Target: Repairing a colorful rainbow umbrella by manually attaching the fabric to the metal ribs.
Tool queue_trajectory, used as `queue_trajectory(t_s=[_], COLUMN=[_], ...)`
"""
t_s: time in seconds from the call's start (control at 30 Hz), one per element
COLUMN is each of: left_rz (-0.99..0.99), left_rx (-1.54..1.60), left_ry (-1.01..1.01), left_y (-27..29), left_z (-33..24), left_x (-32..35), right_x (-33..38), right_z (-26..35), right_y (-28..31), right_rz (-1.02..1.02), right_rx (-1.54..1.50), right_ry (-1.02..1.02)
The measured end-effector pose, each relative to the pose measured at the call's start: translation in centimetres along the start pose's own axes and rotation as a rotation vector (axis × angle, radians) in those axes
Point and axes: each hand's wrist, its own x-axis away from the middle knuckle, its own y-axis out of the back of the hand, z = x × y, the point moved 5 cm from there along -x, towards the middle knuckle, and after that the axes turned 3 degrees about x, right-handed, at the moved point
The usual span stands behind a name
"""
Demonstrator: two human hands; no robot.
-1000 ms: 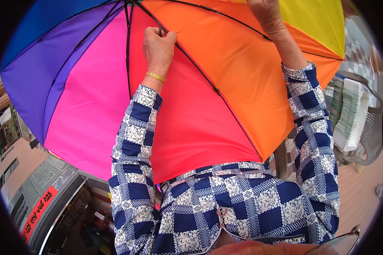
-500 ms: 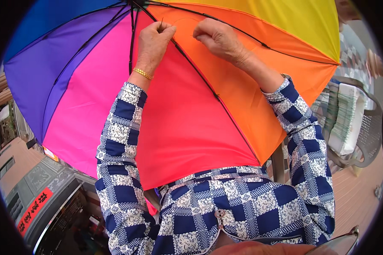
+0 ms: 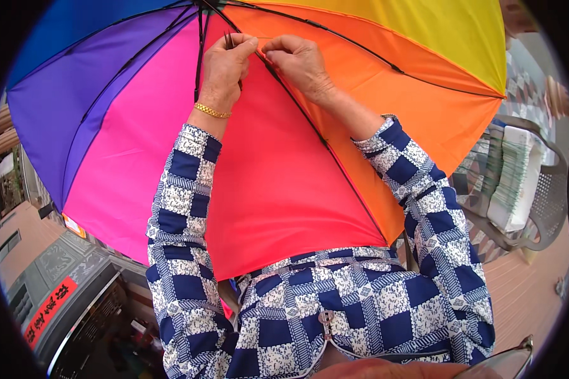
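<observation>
An opened rainbow umbrella (image 3: 278, 183) lies across my lap, its inner side and black ribs facing me. My left hand (image 3: 224, 69), with a gold bracelet at its wrist, is closed near the umbrella's hub. Two dark points of what look like thread snips (image 3: 228, 40) stick up from its grip. Close beside it, my right hand (image 3: 300, 63) pinches a fine thread (image 3: 263, 38) that runs toward the left fingertips. Both hands are over the rib (image 3: 291, 95) between the red and orange panels. The thread's far end is hidden.
At the right stands a grey plastic chair (image 3: 553, 196) with a stack of white and green packs (image 3: 517, 177) on it. A building front with a red banner (image 3: 49, 312) shows at lower left. Brownish paving (image 3: 531, 303) spreads at lower right.
My right hand has moved left, close to my left hand, and the thread between them spans a shorter gap. More of the dark points shows above my left hand.
</observation>
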Motion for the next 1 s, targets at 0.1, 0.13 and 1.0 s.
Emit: queue_trajectory(t_s=[0.1, 0.13, 1.0], left_rz=[-0.020, -0.052, 0.022], left_rx=[0.163, 0.216, -1.205], left_ry=[0.109, 0.098, -0.691], left_y=[0.0, -0.1, -1.0], left_z=[0.9, 0.9, -0.7], left_x=[0.2, 0.3, 2.0], right_x=[0.5, 0.5, -2.5], right_z=[-0.3, -0.1, 4.2], right_y=[0.2, 0.6, 8.7], right_rz=[-0.073, -0.107, -0.090], right_rx=[-0.228, -0.330, -0.890], right_ry=[-0.098, -0.111, -0.249])
